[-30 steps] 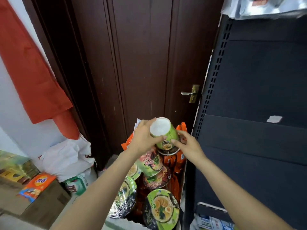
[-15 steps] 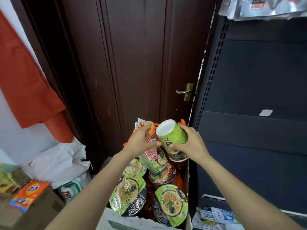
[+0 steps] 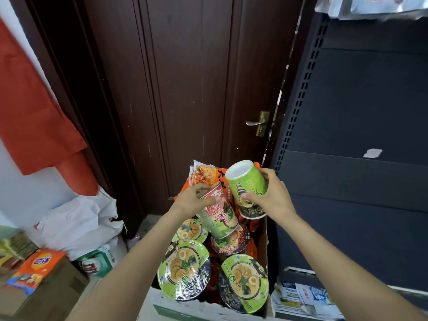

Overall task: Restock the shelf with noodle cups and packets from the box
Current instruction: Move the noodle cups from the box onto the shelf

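Noodle cups (image 3: 231,265) in box (image 3: 264,237), dark door (image 3: 185,89)

Both bare forearms reach forward and up from below. The left hand (image 3: 193,200) curls its fingers downward in a grasp; the right hand (image 3: 271,195) is wrapped in a grip, thumb toward the left.

The cardboard box (image 3: 262,237) holds lidded noodle bowls (image 3: 184,266) and orange packets (image 3: 214,176), apparently on the floor.
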`<state>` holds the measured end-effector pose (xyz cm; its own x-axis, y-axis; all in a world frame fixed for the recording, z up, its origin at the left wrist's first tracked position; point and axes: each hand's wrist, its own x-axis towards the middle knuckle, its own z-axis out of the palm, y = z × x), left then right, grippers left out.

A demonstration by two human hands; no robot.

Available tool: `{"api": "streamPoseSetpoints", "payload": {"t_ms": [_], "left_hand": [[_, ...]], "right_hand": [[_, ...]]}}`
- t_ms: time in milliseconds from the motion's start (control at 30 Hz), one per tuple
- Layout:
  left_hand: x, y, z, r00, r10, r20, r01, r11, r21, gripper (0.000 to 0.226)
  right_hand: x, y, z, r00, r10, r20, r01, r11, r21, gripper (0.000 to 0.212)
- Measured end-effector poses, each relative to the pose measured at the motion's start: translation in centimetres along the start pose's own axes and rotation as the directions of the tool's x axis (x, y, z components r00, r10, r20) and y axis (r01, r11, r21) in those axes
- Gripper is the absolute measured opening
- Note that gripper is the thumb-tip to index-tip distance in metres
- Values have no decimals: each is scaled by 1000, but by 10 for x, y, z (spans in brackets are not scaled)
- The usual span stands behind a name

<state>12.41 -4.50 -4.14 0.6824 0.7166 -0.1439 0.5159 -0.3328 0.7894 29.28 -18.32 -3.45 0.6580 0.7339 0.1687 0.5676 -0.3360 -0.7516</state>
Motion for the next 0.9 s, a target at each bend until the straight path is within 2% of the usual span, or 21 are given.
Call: {"api": "streamPoseSetpoints", "payload": {"t_ms": [167,267,333,400,467,567,700,900], "left_hand": [[-11,3,0,982,82,-168,-93,994,-62,54],[-16,2,-3,944,190,-271,-189,981,28,55],[-20,3,-8,928,253,-274,-222,965,139,58],[-23,6,-13,922,281,-267,-221,947,232,59],[-25,7,-16,920,282,-273,-205,938,278,58],[-29,4,-18,923,272,-273,-178,930,323,55],[-34,1,-18,936,247,-252,-163,936,312,55],[-43,-1,-17,918,292,-269,-210,932,296,56]], "right_hand": [[2,0,5,1000,0,-4,0,999,-55,76],[2,0,5,1000,-8,-9,7,997,-72,76],[3,0,6,999,-12,30,16,992,-122,82],[3,0,5,992,8,128,21,976,-216,96],[1,1,3,976,32,217,32,959,-281,109],[-2,1,1,960,36,278,46,959,-281,114],[-3,2,4,981,39,190,10,968,-251,120],[-9,-4,10,996,-30,83,46,980,-195,94]]}}
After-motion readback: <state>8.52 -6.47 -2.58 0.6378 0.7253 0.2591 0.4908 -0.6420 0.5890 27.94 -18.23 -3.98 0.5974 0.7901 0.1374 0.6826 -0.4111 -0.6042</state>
